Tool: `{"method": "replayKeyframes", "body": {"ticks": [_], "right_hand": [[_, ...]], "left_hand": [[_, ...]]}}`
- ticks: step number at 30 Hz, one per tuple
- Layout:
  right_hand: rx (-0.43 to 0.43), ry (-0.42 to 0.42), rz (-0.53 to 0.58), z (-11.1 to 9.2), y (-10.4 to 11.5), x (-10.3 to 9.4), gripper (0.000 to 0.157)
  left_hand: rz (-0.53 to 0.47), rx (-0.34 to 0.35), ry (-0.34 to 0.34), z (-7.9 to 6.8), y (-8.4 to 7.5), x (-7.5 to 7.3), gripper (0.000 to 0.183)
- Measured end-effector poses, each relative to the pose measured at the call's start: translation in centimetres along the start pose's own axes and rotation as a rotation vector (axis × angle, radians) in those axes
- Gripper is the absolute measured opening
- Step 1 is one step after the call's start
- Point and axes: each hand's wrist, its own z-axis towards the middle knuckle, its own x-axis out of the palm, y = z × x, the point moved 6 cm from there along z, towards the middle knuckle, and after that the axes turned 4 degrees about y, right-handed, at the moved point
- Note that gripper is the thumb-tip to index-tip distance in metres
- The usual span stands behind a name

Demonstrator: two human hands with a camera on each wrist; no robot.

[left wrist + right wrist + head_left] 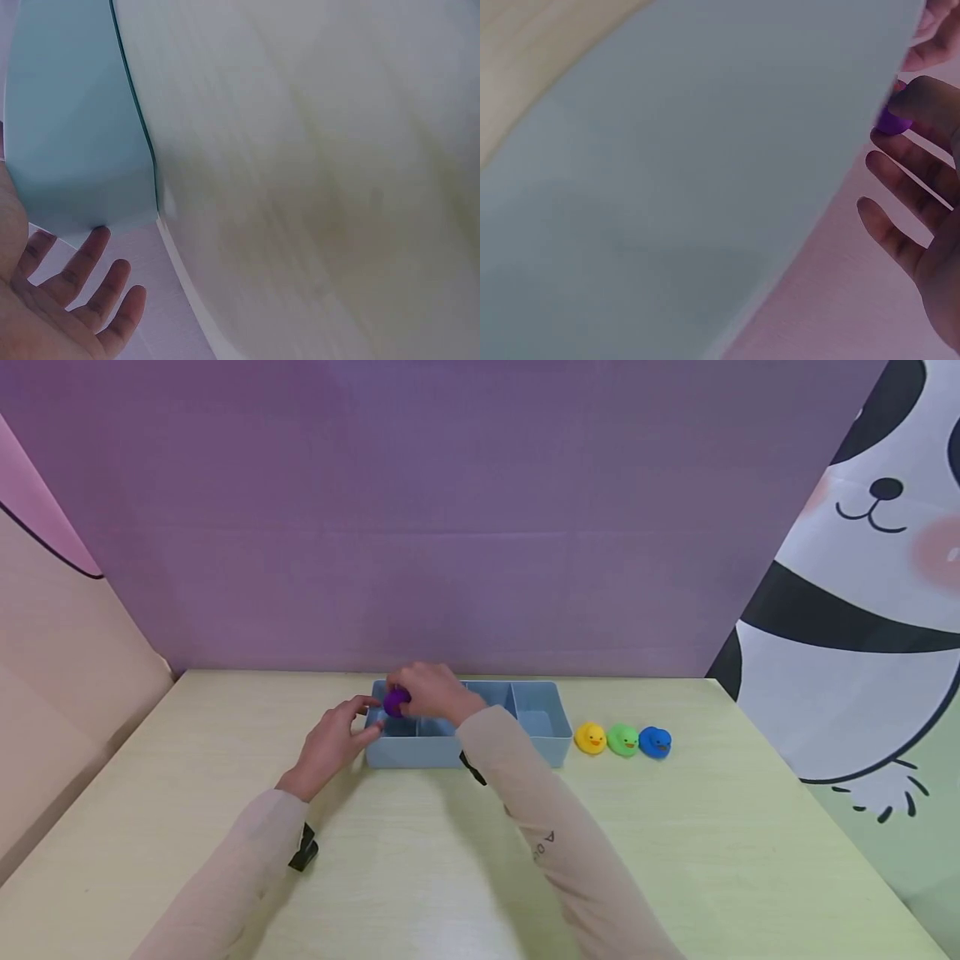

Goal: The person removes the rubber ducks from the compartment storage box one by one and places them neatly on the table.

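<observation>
My right hand [435,692] pinches a small purple rubber duck [396,702] over the left end of a light blue divided box [468,753]. In the right wrist view, thumb and forefinger grip the duck [895,122] at the rim while the other fingers are spread; most of it is hidden. My left hand [330,745] is at the box's left end, its fingers spread and loosely bent around the corner. Seen from the left wrist, a fingertip is at the lower edge of the box wall [79,112]; contact is hard to tell.
Right of the box, a yellow duck [590,738], a green duck [623,740] and a blue duck [656,742] stand in a row on the pale wooden table [750,860]. A purple backdrop [480,527] rises behind the table's far edge.
</observation>
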Motion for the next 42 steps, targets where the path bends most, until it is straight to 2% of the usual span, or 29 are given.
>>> {"method": "replayKeyframes", "body": {"ticks": [7, 21, 27, 35, 42], "right_hand": [[-0.007, -0.006, 0.026, -0.7, -0.1, -1.3, 0.027], [-0.008, -0.074, 0.047, -2.5, -1.6, -3.0, 0.026], [-0.016, -0.094, 0.014, -3.5, -2.3, -3.2, 0.024], [-0.019, -0.120, -0.008, -5.0, -3.7, -3.1, 0.024], [-0.010, -0.133, 0.007, -6.8, -5.2, -3.0, 0.024]], "left_hand": [[0.011, 0.008, -0.007, 0.2, 0.0, 0.0, 0.042], [0.014, 0.004, -0.005, 0.2, -0.1, 0.1, 0.042], [0.028, 0.025, -0.029, 0.1, -0.2, 0.0, 0.040], [0.009, -0.009, 0.010, 0.3, 0.1, 0.2, 0.042], [0.011, -0.005, 0.005, 0.1, 0.1, 0.0, 0.041]]}}
